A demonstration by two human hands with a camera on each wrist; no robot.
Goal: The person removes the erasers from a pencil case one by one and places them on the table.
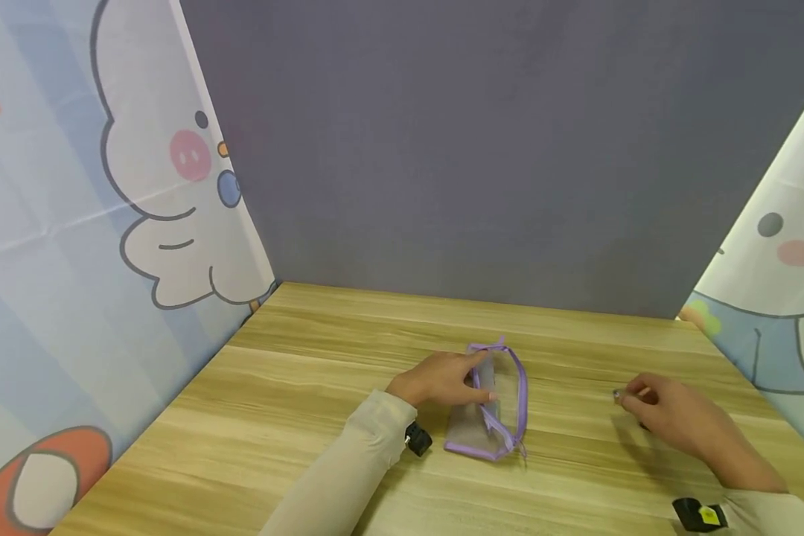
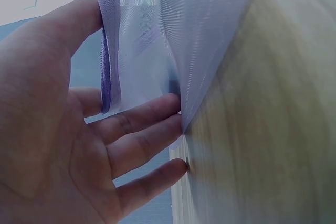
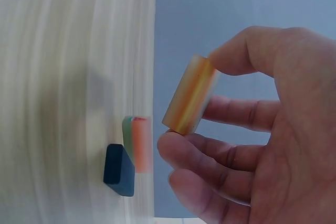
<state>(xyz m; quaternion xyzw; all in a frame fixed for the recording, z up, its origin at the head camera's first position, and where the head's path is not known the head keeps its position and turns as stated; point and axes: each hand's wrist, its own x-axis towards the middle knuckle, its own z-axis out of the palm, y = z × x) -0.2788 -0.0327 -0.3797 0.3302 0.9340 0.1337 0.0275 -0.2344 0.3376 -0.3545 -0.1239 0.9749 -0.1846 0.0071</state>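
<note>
A see-through mesh pouch (image 1: 465, 432) with purple trim lies on the table, its zipped mouth (image 1: 522, 394) spread apart toward the right. My left hand (image 1: 445, 380) grips its near side: thumb and index finger reach over the purple zipper edge (image 2: 109, 40), and the other fingers rest along the mesh outside, close to the tabletop. Off to the right, my right hand (image 1: 673, 417) is raised over the table. Between thumb and fingertips it pinches a small rectangular block (image 3: 190, 95) striped orange, yellow and whitish.
Under the right hand lie a dark block (image 3: 118, 170) and a red-and-green block (image 3: 140, 142) on the wooden table (image 1: 308, 357). A grey panel (image 1: 476, 149) stands at the back. Cartoon-printed cloths hang at the left (image 1: 47, 223) and right (image 1: 790, 298).
</note>
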